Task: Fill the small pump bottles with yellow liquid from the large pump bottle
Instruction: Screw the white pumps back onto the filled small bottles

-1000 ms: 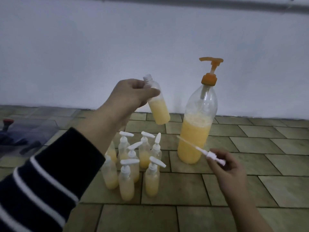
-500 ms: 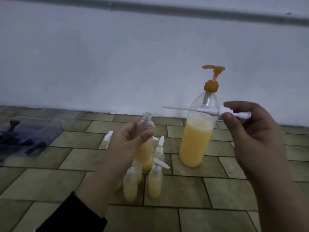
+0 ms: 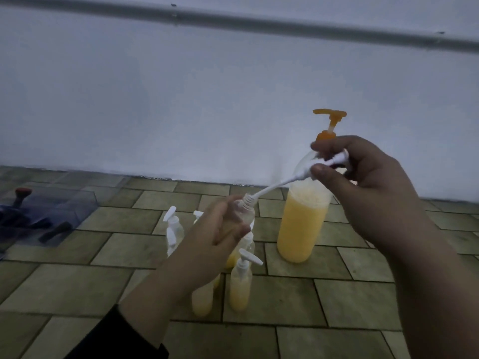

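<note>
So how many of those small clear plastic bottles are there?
5 visible: held bottle in left hand, back-left bottle, two front bottles, one behind the hand; others may be hidden.

My small open bottle [image 3: 245,216] tilts toward one o'clock, the white pump's [image 3: 305,174] tube tip at its mouth; the large pump bottle [image 3: 304,216] stands upright at two o'clock, half-full of yellow; capped small bottles [image 3: 241,286] cluster at six.
</note>
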The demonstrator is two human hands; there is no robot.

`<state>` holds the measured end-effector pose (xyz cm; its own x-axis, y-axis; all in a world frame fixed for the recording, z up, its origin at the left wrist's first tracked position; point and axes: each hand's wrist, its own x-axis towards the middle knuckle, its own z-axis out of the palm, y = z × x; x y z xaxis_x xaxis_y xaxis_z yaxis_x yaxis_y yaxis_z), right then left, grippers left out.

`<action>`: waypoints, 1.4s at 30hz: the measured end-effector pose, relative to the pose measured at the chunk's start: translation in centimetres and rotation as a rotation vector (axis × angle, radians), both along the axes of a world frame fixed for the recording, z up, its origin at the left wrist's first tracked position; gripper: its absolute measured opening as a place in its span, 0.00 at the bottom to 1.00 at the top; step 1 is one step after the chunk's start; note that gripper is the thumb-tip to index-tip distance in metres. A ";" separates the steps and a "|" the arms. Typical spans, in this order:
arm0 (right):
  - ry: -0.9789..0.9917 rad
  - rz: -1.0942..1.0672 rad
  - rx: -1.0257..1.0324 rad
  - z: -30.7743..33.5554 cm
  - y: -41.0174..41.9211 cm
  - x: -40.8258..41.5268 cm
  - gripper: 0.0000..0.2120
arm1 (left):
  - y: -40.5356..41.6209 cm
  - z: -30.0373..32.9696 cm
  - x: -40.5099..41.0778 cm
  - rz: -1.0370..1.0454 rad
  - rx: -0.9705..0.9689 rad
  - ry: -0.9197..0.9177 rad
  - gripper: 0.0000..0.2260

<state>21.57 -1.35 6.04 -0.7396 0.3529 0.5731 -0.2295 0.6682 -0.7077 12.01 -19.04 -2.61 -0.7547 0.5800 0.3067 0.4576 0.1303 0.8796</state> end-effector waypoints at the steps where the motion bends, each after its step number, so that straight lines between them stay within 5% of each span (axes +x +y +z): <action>1: -0.009 0.028 -0.013 0.3 -0.4 -0.4 0.11 | 0.1 0.1 0.1 -0.013 -0.019 0.017 0.16; 6: -0.138 0.127 -0.148 -0.7 -2.3 -3.1 0.23 | 0.6 0.6 0.3 0.010 0.134 -0.078 0.19; 13: -0.182 0.263 -0.311 -2.1 -3.3 -4.3 0.08 | 0.5 0.7 0.8 0.062 0.340 -0.270 0.14; 26: -0.200 0.317 -0.556 -3.4 -2.5 -4.1 0.08 | 0.9 0.3 1.2 0.021 0.376 -0.391 0.23; 42: -0.247 0.349 -0.644 -3.5 -2.1 -4.0 0.08 | 1.1 0.3 1.9 -0.010 0.378 -0.424 0.11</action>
<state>17.55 -3.47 2.56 -0.9489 0.2836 0.1380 -0.1364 0.0256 -0.9903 13.95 -17.95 -2.33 -0.8522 0.4963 0.1658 0.0541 -0.2315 0.9713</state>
